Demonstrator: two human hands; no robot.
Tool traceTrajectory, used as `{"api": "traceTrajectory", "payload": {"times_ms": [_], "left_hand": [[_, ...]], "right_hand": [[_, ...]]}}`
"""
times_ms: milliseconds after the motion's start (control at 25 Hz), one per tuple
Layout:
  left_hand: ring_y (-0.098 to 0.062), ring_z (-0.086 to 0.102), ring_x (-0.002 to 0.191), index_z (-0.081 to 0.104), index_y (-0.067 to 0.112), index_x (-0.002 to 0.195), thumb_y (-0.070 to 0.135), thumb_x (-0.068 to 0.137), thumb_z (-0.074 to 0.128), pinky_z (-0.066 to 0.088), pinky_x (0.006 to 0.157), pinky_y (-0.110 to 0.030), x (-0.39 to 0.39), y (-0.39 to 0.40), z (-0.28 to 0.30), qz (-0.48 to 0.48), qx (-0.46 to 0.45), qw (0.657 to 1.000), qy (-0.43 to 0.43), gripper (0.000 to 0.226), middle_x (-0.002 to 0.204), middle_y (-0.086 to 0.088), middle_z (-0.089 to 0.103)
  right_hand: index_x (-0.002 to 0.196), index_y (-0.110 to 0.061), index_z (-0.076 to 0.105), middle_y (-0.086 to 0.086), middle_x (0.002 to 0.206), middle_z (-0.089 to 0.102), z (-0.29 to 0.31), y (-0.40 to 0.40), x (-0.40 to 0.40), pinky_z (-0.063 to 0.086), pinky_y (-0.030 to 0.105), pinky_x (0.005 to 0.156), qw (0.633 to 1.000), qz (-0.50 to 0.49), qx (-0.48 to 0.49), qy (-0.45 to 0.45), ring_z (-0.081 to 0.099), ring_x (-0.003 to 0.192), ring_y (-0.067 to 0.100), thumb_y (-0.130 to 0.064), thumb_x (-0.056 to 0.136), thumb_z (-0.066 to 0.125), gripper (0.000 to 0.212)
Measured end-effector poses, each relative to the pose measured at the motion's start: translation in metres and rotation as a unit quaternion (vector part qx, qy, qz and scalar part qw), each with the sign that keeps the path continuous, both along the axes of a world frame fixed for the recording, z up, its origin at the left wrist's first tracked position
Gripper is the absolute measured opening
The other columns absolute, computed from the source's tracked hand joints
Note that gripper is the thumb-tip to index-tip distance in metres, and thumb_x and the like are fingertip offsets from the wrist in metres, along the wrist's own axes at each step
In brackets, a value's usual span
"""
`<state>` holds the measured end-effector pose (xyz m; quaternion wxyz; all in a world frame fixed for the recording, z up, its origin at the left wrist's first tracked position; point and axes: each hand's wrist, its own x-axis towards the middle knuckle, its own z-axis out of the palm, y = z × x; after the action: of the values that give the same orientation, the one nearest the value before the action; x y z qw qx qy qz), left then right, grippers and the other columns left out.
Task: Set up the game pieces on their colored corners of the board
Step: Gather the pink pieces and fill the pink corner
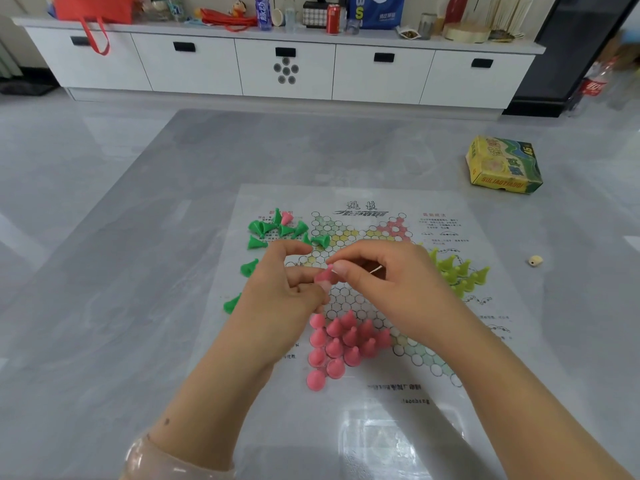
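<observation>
A paper Chinese-checkers board [346, 299] lies on the grey table. Both hands meet above its middle: my left hand [280, 299] and my right hand [384, 278] pinch one pink cone piece [325, 276] between their fingertips. Several pink pieces [341, 341] stand upright on the near corner below the hands. Green pieces [277, 230] lie tipped over in a loose heap at the board's far left, with one pink piece [286, 218] among them. Yellow-green pieces [457, 271] stand grouped at the right corner.
A yellow and green game box [504, 164] lies at the far right of the table. A small beige die [535, 260] rests to the right of the board. A white cabinet [277, 64] with clutter on top runs along the back wall.
</observation>
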<state>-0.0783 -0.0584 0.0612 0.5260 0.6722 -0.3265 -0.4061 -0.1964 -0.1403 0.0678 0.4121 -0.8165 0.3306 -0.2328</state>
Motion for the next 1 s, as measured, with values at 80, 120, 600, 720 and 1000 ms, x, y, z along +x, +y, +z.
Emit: {"api": "traceTrajectory", "payload": {"times_ms": [80,120,600,720,1000], "left_hand": [[0.003,0.056,0.051,0.048,0.032,0.097,0.003,0.082,0.06,0.048,0.058,-0.013,0.0,0.0,0.001,-0.007,0.0,1.0,-0.008,0.034,0.073,0.008,0.069],[0.003,0.056,0.05,0.048,0.032,0.095,0.003,0.082,0.06,0.047,0.056,-0.011,0.0,0.0,0.001,-0.009,0.0,1.0,-0.009,0.034,0.072,0.008,0.069],[0.001,0.06,0.068,0.052,0.038,0.097,0.019,0.082,0.063,0.046,0.062,-0.014,0.012,0.0,-0.003,-0.034,0.003,0.996,-0.088,0.026,0.09,0.014,0.068],[-0.006,0.054,0.089,0.058,0.034,0.107,0.023,0.084,0.06,0.041,0.075,-0.016,0.031,0.004,-0.009,0.006,0.056,0.942,-0.329,0.025,0.112,0.012,0.059],[-0.021,0.039,0.121,0.045,0.036,0.131,0.027,0.088,0.052,0.033,0.099,-0.03,0.047,0.012,-0.023,-0.082,0.164,0.835,-0.519,0.044,0.141,0.005,0.036]], "right_hand": [[0.081,-0.022,0.072,-0.01,0.077,0.07,-0.002,0.0,0.001,0.046,0.009,0.069,1.0,0.007,0.004,0.006,0.061,0.076,0.001,-0.02,0.084,0.06,0.012],[0.08,-0.022,0.072,-0.01,0.078,0.071,-0.002,0.0,0.002,0.046,0.01,0.069,1.0,0.009,0.008,0.005,0.062,0.076,0.001,-0.021,0.085,0.06,0.012],[0.074,-0.021,0.071,-0.003,0.073,0.069,0.0,-0.002,0.003,0.047,0.018,0.065,1.0,-0.024,0.007,-0.014,0.061,0.071,0.01,-0.021,0.085,0.06,0.016],[0.07,-0.025,0.071,-0.003,0.072,0.069,-0.001,-0.009,-0.003,0.045,0.021,0.063,0.998,-0.051,0.0,0.025,0.059,0.068,0.013,-0.024,0.085,0.059,0.018],[0.06,-0.033,0.062,-0.007,0.068,0.068,-0.011,-0.004,0.001,0.047,0.018,0.061,0.988,-0.005,-0.014,0.154,0.064,0.066,0.014,-0.025,0.084,0.06,0.025]]}}
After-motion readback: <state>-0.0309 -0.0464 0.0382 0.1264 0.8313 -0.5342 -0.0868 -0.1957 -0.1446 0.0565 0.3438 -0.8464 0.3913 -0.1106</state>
